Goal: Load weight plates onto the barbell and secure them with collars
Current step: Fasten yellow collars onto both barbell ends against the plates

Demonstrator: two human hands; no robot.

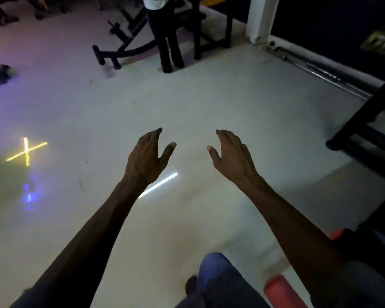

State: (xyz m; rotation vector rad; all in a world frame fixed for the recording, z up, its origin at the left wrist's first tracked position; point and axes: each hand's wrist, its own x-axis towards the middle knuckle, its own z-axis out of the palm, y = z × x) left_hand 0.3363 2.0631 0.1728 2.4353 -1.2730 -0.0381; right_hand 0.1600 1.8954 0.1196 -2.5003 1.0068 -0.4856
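Observation:
Both my hands are stretched out over a pale gym floor and hold nothing. My left hand [148, 155] has relaxed, slightly bent fingers, thumb pointing right. My right hand [232, 153] mirrors it a short way to the right, with bare floor between them. Bare steel barbells [316, 65] lie on the floor along the dark wall at the far right, well beyond my hands. No weight plate or collar can be made out in this dim room.
A person's legs in dark trousers [168, 38] stand at the far middle beside a black bench frame [125, 43]. A black rack foot [362, 138] juts in at right. A red roller [282, 290] lies by my knee. Coloured light spots mark the floor at left.

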